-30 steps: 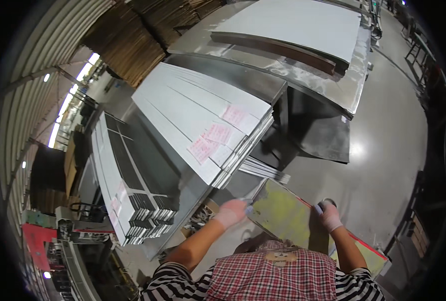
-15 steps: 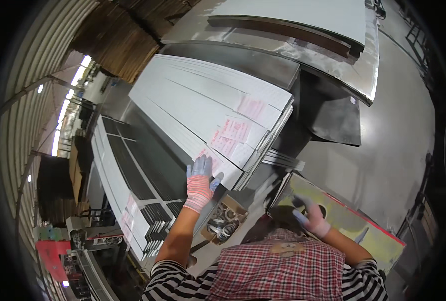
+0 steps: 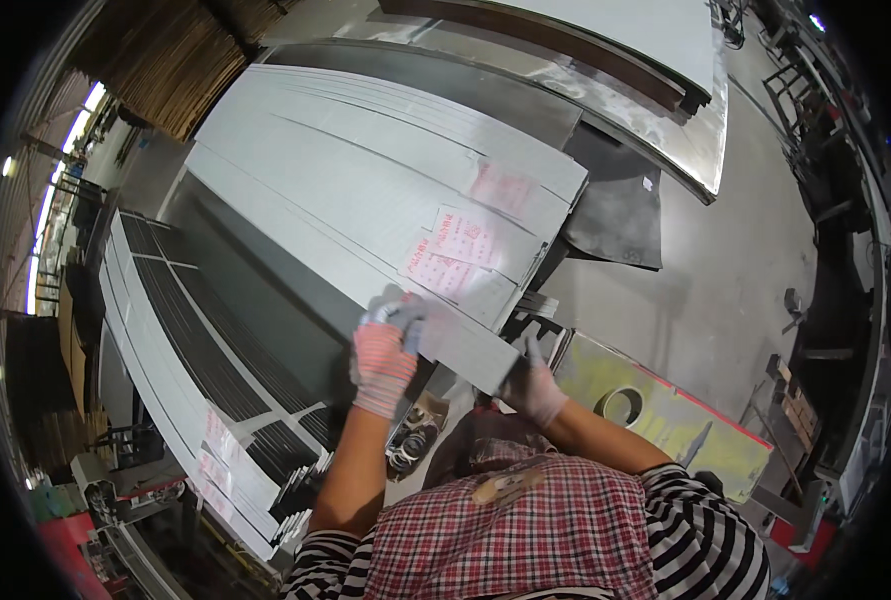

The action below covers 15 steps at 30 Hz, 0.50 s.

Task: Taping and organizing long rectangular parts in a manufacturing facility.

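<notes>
A long stack of white panels [image 3: 335,190] stretches from far left toward me, with red-printed paper labels [image 3: 455,240] near its close end. The nearest narrow white panel [image 3: 475,357] juts out past the others toward me. My right hand [image 3: 537,390], in a grey-tipped glove, is closed on that panel's end corner; its thumb points up and its other fingers are mostly hidden. My left hand [image 3: 385,355], in a red-striped glove with grey fingers, is bent over the same panel's long edge beside a label. Its fingertips are slightly blurred.
Another stack of white and dark strips [image 3: 215,370] lies at left. Below my left hand is a box of metal rings [image 3: 415,435]. A yellow-green board with a round hole [image 3: 665,400] stands at right. A metal-topped table [image 3: 655,130] with a large white sheet is at the back.
My left hand has gone from lying flat to bent fingers at the panel's edge. My right hand has moved left from above the board onto the panel's end, which now sticks out nearer me.
</notes>
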Tool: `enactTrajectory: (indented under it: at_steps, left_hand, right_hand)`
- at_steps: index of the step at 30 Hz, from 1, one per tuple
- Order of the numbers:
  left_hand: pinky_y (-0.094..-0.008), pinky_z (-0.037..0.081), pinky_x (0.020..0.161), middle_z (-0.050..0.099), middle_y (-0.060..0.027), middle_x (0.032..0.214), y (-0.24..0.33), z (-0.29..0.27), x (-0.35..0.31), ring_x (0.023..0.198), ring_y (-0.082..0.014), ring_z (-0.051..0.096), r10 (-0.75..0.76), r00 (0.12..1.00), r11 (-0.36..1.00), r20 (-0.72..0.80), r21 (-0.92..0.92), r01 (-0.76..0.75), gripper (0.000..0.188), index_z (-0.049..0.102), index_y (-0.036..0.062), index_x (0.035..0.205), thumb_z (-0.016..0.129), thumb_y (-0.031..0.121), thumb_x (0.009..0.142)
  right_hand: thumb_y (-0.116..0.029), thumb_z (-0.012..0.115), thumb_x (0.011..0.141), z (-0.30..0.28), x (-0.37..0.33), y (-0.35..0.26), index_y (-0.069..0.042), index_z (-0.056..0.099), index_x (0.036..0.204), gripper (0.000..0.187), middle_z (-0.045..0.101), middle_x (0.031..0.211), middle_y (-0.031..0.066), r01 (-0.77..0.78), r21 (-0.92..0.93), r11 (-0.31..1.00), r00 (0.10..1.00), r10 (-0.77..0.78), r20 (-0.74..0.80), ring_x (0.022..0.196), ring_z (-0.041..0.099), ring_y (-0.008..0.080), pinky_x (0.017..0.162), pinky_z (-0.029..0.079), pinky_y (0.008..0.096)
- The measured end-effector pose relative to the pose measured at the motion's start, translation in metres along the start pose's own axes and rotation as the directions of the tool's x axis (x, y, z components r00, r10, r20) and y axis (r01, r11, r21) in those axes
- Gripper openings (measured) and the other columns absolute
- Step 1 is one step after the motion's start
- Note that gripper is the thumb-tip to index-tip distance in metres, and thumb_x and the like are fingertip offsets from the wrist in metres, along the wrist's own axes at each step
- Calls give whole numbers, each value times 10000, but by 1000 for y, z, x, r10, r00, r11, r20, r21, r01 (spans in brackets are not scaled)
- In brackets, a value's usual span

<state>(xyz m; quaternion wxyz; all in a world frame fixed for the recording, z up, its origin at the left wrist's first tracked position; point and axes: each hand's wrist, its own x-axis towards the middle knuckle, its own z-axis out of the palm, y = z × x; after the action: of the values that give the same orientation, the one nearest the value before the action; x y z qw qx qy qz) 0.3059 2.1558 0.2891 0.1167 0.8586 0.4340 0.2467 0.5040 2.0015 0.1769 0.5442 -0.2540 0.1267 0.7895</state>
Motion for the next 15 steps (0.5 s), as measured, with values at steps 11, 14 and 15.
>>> enactTrajectory:
  at_steps: [11,14,15]
  left_hand:
    - [-467,376,940,595,-38,1125,117,43,-82,1033,-282,528,-27,991,999,131,-27,31,237,642,184,1022,643,359,864]
    - [-473,382,933,602,-37,1106,113,52,-85,1034,-284,533,41,994,999,104,21,-44,252,649,196,1014,621,403,872]
    - [-477,395,952,607,-44,1128,113,52,-85,1090,-292,537,50,993,998,108,22,-52,233,655,190,978,623,395,871]
  right_hand:
    - [-290,668,903,-24,-251,-76,-95,463,1424,593,479,1434,154,-50,-971,-234,956,-292,21,1309,457,375,1127,348,427]
    - [-200,700,770,-87,-251,-125,-149,575,1291,538,544,1333,137,77,-161,-984,934,15,356,1243,490,396,1081,391,488]
    - [-200,700,770,-111,-242,-139,-149,575,1291,538,544,1333,137,88,-150,-985,930,28,366,1243,490,396,1081,391,488]
